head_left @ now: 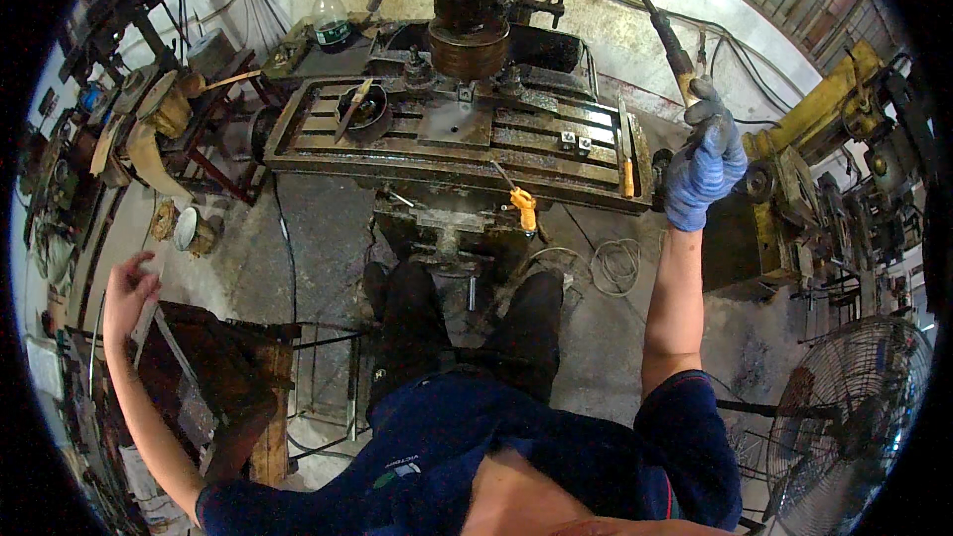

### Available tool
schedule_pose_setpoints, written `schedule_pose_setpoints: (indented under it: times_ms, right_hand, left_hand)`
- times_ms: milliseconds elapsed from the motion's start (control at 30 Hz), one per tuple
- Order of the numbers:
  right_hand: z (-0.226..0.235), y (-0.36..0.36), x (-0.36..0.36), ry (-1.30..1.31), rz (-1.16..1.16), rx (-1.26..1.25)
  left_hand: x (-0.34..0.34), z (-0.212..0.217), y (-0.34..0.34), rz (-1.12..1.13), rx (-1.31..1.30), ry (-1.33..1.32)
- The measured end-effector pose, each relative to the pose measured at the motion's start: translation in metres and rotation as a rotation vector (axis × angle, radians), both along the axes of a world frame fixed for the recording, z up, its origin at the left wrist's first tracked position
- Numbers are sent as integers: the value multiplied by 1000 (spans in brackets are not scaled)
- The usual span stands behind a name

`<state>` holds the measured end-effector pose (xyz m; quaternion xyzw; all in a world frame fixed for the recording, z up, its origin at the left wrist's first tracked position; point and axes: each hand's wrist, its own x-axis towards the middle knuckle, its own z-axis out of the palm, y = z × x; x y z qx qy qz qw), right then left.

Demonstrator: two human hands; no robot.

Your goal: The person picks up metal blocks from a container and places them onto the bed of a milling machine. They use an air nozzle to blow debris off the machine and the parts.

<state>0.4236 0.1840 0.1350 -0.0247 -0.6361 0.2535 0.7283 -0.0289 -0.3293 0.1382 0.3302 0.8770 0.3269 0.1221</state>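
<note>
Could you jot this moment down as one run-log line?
left hand: bare, holding nothing visible | right hand: blue-gloved, at end of lever, grip unclear | table: bowl left, blocks right

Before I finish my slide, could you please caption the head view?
Gloved right hand at a lever, bare left hand out to the left, slotted table ahead.

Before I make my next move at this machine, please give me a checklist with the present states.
1. Right hand covered: ok, in a blue glove.
2. Left hand covered: not ok, bare.
3. Left hand away from the machine table: ok, apart from it.
4. Machine table free of other things: not ok, bowl and orange-handled tool lie there.
5. Right hand firmly around the lever: cannot tell.
6. Spindle stopped: cannot tell.
</note>
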Motion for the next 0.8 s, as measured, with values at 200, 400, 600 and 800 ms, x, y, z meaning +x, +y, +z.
schedule_pose_setpoints:
  times_ms: [200, 400, 600, 800]
  right_hand:
    - [-15, 9, 0, 10, -16, -29]
    - [-6, -1, 0, -22, -19, -47]
    - [11, -2, 3, 5, 0, -121]
    - [23, 0, 5, -16, 95, -25]
  left_hand:
    - [11, -26, -115, 274, -3, -28]
    - [28, -64, -172, 538, -165, -176]
    - [42, -120, -194, 346, -619, -305]
    - [86, -110, -153, 237, -1151, -368]
